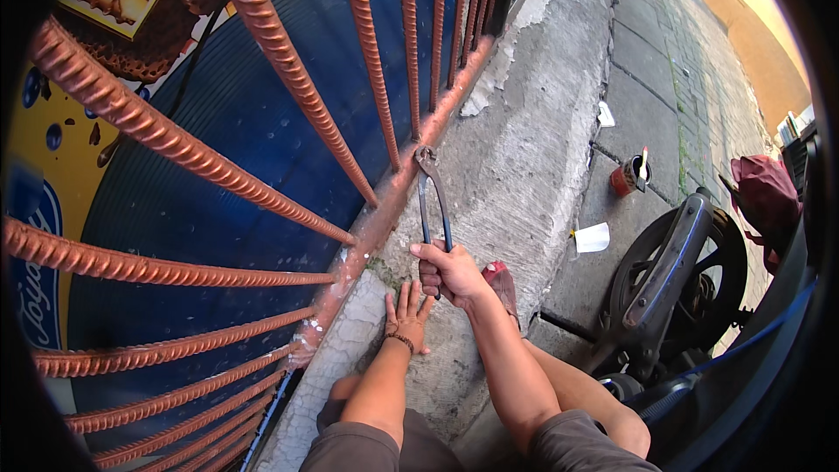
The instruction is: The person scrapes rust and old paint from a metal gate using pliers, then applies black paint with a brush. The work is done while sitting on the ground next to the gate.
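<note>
My right hand (455,275) grips the dark-sleeved handles of a pair of long-handled end-cutting pincers (423,193). Their jaw end lies by the foot of the bars, against or just beside the reddish-brown bottom rail (370,229); whether it touches or bites on anything is too small to tell. Flat on the rough concrete ledge (452,367), my left hand (408,322) rests with fingers spread, a beaded bracelet at its wrist. Ribbed rebar bars (295,85), painted reddish-brown, rise from the rail on the left.
Behind the bars stands a blue ribbed panel (196,210) with a yellow printed sign. To the right are a paint can (627,177) with a brush, a white plastic piece (592,238), another white scrap (605,115) and a motorcycle wheel (714,275). A red shoe (501,292) is beside my right forearm.
</note>
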Available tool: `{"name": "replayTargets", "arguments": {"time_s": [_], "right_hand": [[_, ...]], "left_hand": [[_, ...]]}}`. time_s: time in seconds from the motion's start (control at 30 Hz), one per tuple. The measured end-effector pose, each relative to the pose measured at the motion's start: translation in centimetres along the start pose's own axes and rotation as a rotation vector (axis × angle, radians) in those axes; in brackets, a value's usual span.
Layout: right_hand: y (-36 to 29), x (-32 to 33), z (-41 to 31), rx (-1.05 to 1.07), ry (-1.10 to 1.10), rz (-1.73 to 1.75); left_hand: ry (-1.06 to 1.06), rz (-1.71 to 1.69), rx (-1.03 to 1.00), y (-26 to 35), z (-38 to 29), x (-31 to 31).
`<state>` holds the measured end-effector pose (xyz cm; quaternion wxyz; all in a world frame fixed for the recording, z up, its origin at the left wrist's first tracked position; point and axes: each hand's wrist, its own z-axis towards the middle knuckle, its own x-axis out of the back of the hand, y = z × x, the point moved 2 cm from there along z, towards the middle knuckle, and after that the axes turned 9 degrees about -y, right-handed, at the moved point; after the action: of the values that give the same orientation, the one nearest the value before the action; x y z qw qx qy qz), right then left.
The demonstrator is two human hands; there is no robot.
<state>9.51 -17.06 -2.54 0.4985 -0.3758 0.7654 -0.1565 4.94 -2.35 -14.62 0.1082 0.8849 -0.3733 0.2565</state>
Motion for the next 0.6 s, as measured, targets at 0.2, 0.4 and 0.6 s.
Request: {"name": "replayTargets", "arguments": {"time_s": [0.2,0.4,0.6], "right_hand": [[-6.3,-1.1,-2.7,0.008,0.177,-0.396],[-3.8,-2.5,-3.4,-0.065,0.256,-0.307],[-1.0,-3.0,-7.5,-0.114,0.305,-0.28]], "left_hand": [[0.017,-0.02,0.008,0.0,0.2,0.0],[0.037,0.027,-0.001,-0.3,-0.1,-0.1],[0.004,0.029,0.023,-0.1,0.3,0.0]]}}
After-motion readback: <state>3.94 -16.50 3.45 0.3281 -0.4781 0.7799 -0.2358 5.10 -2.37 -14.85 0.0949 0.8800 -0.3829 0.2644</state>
